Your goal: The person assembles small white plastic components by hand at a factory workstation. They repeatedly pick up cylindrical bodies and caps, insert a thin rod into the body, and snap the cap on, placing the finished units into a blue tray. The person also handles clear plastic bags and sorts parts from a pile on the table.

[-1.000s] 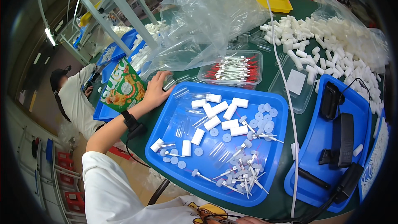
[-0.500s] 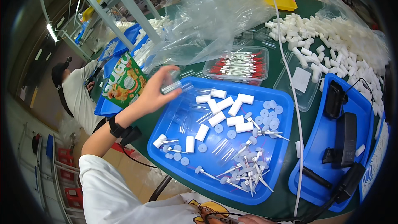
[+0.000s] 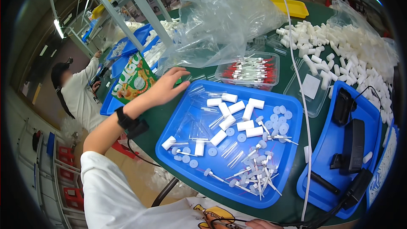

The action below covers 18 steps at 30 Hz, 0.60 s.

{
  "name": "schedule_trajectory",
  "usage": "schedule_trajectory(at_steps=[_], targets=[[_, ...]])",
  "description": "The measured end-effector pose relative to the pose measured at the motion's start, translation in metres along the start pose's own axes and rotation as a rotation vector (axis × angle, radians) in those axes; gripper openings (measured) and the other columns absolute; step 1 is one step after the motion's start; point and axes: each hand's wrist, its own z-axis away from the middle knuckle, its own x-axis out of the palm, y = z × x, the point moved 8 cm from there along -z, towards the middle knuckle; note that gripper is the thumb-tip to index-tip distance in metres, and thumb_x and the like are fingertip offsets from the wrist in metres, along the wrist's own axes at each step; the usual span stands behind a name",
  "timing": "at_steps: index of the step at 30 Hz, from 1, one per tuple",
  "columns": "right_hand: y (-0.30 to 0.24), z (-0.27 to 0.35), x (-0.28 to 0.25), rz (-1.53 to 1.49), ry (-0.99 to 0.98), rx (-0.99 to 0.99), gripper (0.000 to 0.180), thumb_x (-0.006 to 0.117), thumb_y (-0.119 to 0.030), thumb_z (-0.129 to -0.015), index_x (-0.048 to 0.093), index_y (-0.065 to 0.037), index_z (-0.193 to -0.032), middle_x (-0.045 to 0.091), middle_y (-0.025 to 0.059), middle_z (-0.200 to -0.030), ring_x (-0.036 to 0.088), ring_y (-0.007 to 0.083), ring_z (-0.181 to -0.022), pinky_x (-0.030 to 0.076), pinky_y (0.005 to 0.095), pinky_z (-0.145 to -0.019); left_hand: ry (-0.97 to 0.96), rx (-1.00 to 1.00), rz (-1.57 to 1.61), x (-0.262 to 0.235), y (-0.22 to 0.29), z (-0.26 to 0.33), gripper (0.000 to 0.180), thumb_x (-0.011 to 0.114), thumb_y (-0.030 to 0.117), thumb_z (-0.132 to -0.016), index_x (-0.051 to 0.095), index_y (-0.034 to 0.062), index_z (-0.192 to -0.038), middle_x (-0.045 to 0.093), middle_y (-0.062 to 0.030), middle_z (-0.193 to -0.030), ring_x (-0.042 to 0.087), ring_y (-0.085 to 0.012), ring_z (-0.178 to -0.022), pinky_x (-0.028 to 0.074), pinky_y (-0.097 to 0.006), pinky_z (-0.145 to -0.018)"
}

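Green work table (image 3: pixel 320 12) in a workshop; landmark = blue parts tray (image 3: pixel 283 152). One co-worker (image 3: pixel 80 91) well left of it, one arm now stretched out farther than a half second ago.

Largest item: one crumpled, see-through plastic bag (image 3: pixel 220 21) beyond the tray. Right of the tray: one second blue tray (image 3: pixel 369 123), smooth plastic, holding black devices. One clear rectangular box (image 3: pixel 248 70) just beyond the tray, full of red-and-white sticks, too many to count. One glossy green snack bag (image 3: pixel 135 80) left of the tray.

Left hand (image 3: pixel 165 88): a half second ago pinched clear tubes over the tray's far-left corner. Now just outside that corner, fingers spread, no tubes visible in them. Right hand (image 3: pixel 256 224): cut off near side of the tray, grip can't be told.

In the tray: 12 white cylinders (image 3: pixel 218 138), matte, same count as a second ago. Thin clear tubes (image 3: pixel 232 153), overlapping, no firm count; more now lie by the leftmost cylinders. White shafts (image 3: pixel 267 176) tangled at near right, uncountable. Flat translucent round discs (image 3: pixel 241 138), over a dozen loose.
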Motion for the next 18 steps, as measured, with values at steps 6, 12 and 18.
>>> schedule_trajectory(at_steps=[6,12,18], targets=[[-0.001,0.001,-0.002,0.002,0.0,-0.041,0.031,0.064,-0.005,-0.078,0.056,-0.001,-0.107,0.058,0.0149,-0.1,0.059,0.0309,-0.09,0.048,0.0336,-0.073,-0.118,-0.229,-0.35,0.019,-0.085,-0.039,0.073,0.045,0.062,-0.082,0.042,0.0083,-0.131,0.036,-0.0251,-0.133,0.031,-0.0419,-0.125,0.029,-0.049,-0.101],[0.003,0.002,0.0,-0.006,0.014,-0.004,0.031,0.064,-0.005,-0.078,0.056,-0.001,-0.107,0.058,0.0144,-0.1,0.06,0.0301,-0.088,0.048,0.0329,-0.071,0.043,-0.131,-0.408,0.024,-0.103,-0.079,0.073,0.048,0.062,-0.081,0.035,0.017,-0.137,0.038,-0.0243,-0.134,0.033,-0.0419,-0.126,0.032,-0.048,-0.1],[0.006,0.003,-0.003,-0.06,0.022,-0.002,0.03,0.064,-0.006,-0.079,0.057,-0.001,-0.107,0.059,0.0145,-0.1,0.06,0.0297,-0.087,0.048,0.0328,-0.07,-0.016,-0.144,-0.376,0.042,-0.156,-0.1,0.068,0.048,0.058,-0.083,0.037,0.0173,-0.136,0.044,-0.0157,-0.133,0.046,-0.0363,-0.116,0.037,-0.043,-0.097]])
